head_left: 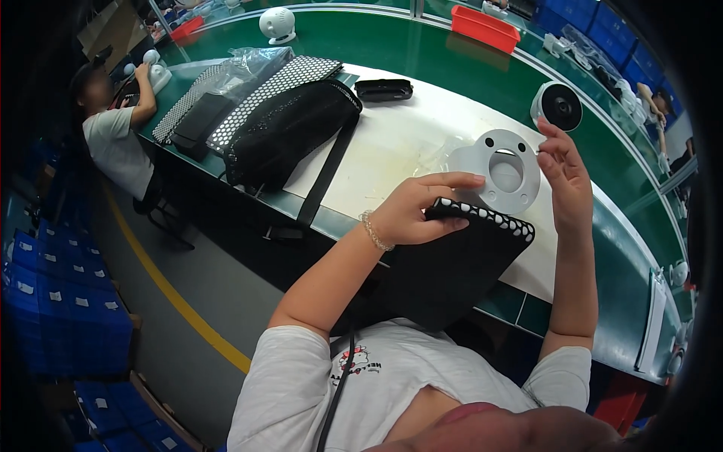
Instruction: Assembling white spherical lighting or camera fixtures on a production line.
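Note:
My left hand (422, 211) grips a black sheet (452, 264) between thumb and fingers. White round spots run along the sheet's bent upper edge. The left index finger reaches over to a white plastic base (520, 169) with a large central opening. Two round spots in the base's upper part are black; two lower ones are pale. Just right of the base, my right hand (565, 166) is raised, fingers curled toward the thumb. Anything between those fingertips is too small to make out.
A round white camera-like device (557, 105) with a dark front stands beyond my right hand. Left on the bench are a black mesh bag (294, 128), a black case (384, 90) and spotted sheets (279, 87). A red tray (486, 29) lies farther back; a co-worker (120, 135) sits left.

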The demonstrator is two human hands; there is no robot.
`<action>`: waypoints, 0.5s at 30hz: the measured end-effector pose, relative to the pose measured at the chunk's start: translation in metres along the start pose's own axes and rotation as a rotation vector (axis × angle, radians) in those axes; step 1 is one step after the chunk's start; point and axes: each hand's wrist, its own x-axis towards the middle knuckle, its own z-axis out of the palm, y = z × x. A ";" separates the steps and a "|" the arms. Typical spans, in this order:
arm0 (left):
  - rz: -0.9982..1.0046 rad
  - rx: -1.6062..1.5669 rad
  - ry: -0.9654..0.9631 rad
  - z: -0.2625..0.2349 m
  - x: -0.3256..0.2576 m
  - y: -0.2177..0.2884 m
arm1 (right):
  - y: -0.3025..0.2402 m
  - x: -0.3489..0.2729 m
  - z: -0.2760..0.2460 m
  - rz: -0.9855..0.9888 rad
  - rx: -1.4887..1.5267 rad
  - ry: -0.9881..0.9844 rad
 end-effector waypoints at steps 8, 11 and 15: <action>0.004 0.032 -0.018 -0.002 0.001 0.000 | -0.024 -0.022 0.030 -0.020 -0.314 -0.242; 0.025 0.028 -0.013 0.000 0.002 -0.002 | -0.023 -0.022 0.034 -0.074 -0.476 -0.224; -0.029 -0.010 -0.025 -0.001 0.000 -0.003 | -0.020 -0.024 0.034 -0.091 -0.547 -0.239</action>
